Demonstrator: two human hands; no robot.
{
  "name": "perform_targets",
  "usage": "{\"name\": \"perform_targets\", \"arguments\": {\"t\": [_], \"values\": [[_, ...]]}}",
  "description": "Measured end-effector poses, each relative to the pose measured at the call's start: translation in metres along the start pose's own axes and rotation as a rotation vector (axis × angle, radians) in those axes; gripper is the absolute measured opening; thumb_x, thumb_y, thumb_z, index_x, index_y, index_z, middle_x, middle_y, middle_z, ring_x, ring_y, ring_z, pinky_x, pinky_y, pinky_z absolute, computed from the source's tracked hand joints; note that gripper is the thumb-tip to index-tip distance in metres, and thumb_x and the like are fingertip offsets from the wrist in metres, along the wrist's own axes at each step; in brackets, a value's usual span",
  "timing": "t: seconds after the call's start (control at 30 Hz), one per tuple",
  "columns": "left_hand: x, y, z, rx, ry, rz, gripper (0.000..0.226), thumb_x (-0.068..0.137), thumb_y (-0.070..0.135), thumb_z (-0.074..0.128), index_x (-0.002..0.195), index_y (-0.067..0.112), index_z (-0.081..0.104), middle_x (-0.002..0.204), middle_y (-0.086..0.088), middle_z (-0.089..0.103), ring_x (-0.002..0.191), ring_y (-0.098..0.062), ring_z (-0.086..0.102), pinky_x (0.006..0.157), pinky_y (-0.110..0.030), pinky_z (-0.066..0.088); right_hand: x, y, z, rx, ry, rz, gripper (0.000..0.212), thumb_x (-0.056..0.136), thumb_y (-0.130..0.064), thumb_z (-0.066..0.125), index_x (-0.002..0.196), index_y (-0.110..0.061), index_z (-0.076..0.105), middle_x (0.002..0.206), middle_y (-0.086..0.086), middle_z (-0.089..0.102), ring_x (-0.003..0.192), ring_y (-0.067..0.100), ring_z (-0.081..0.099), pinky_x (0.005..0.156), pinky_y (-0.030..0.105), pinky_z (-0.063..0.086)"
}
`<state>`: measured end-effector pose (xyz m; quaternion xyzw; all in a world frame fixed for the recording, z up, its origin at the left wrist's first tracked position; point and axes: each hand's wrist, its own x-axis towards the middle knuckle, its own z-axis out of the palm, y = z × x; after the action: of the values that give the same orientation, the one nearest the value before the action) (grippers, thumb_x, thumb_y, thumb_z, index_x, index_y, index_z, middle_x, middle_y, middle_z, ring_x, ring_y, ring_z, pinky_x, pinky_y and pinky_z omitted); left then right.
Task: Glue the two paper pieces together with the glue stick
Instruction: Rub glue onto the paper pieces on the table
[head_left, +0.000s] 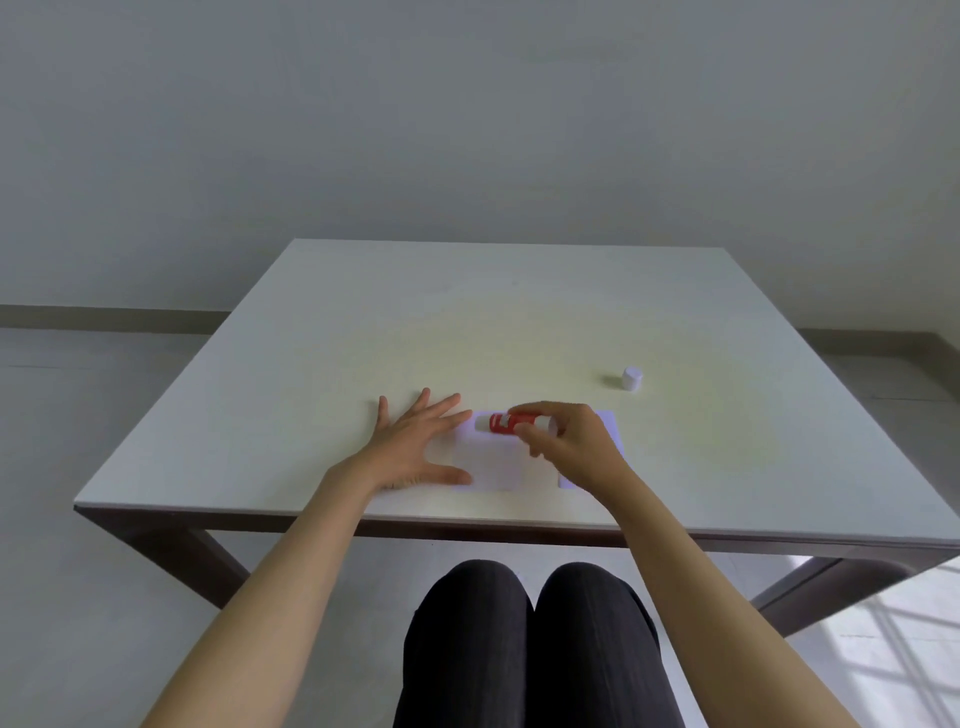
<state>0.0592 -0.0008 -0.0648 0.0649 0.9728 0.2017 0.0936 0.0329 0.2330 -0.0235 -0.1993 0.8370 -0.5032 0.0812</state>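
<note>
Two white paper pieces lie near the table's front edge. The left paper piece is pressed flat by my left hand, fingers spread on its left edge. The right paper piece is mostly hidden under my right hand. That hand grips a red and white glue stick, held sideways with its tip pointing left over the top of the left paper. The white cap of the glue stick stands apart on the table, to the right and further back.
The white table has dark legs and stands by a plain grey wall. My knees in dark trousers are under its front edge.
</note>
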Motion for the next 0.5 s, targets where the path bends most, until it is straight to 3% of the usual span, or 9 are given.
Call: {"name": "perform_targets", "arguments": {"t": [0.1,0.2,0.3,0.37,0.43,0.5], "values": [[-0.001,-0.002,0.001,-0.015,0.007,0.003,0.098,0.067,0.073,0.056,0.147,0.043,0.006,0.158,0.021,0.001,0.145,-0.007,-0.015,0.109,-0.052,-0.025,-0.005,0.002,-0.014,0.5,0.102,0.112,0.016,0.088,-0.023,0.06,0.097,-0.024,0.073,0.065,0.004,0.063,0.055,0.015,0.051,0.056,0.023,0.045],[-0.002,-0.001,-0.001,-0.055,-0.001,0.0,0.099,0.069,0.07,0.058,0.146,0.046,0.001,0.159,0.019,0.002,0.146,-0.007,-0.013,0.11,-0.051,-0.024,-0.009,0.005,-0.021,1.029,0.038,0.323,0.02,0.089,-0.028,0.059,0.101,-0.015,0.067,0.073,0.004,0.066,0.054,0.014,0.05,0.055,0.022,0.041],[-0.002,0.011,-0.003,-0.099,0.133,0.017,0.093,0.071,0.064,0.062,0.147,0.04,0.015,0.157,0.017,0.015,0.147,-0.007,0.0,0.113,-0.049,-0.02,-0.012,0.008,-0.013,1.114,-0.042,0.38,0.025,0.09,-0.033,0.055,0.106,-0.016,0.062,0.078,0.0,0.071,0.056,0.012,0.052,0.058,0.023,0.042],[0.0,0.032,-0.005,-0.243,0.305,0.056,0.073,0.075,0.054,0.066,0.139,0.03,0.042,0.144,0.019,0.04,0.145,-0.008,0.02,0.115,-0.044,-0.014,-0.013,0.006,-0.003,1.134,-0.096,0.377,0.026,0.091,-0.033,0.053,0.109,-0.017,0.061,0.082,-0.001,0.072,0.057,0.012,0.055,0.06,0.024,0.045],[0.002,0.059,-0.007,-0.481,0.436,0.078,0.041,0.08,0.043,0.067,0.117,0.026,0.065,0.118,0.023,0.059,0.13,-0.006,0.047,0.116,-0.038,-0.003,-0.013,0.002,0.008,1.131,-0.131,0.383,0.027,0.093,-0.033,0.052,0.111,-0.016,0.06,0.085,-0.001,0.071,0.06,0.014,0.056,0.062,0.025,0.045],[0.002,0.079,-0.01,-0.639,0.518,0.055,0.021,0.081,0.04,0.067,0.098,0.03,0.074,0.1,0.023,0.07,0.105,0.002,0.062,0.11,-0.029,0.017,-0.011,-0.001,0.018,1.105,-0.142,0.38,0.026,0.094,-0.033,0.051,0.108,-0.013,0.06,0.087,0.0,0.068,0.062,0.015,0.055,0.063,0.025,0.043]]}}
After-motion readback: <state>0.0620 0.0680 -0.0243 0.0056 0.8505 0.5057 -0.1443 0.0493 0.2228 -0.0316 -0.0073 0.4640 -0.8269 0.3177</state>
